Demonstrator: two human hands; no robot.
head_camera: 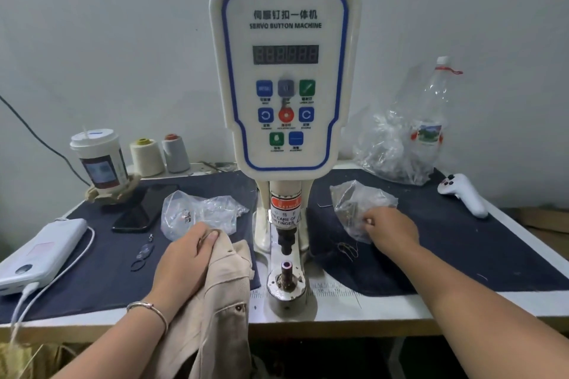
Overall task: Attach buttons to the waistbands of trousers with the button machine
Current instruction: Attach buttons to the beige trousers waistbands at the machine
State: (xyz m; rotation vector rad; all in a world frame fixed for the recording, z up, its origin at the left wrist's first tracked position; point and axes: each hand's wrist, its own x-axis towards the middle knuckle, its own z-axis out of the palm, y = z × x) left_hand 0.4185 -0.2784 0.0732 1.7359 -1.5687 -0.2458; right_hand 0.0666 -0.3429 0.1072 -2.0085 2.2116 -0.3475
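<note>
Head view: the beige trousers (215, 301) run off the bottom edge, lower centre, their waistband bunched under the left hand (184, 258), whose curled fingers (211, 237) grip it beside the button machine (284, 77). The right hand (392, 229) pinches one of two small clear bags (357, 203); its contents are unclear. Two thread cones (160, 154) stand upper left.
</note>
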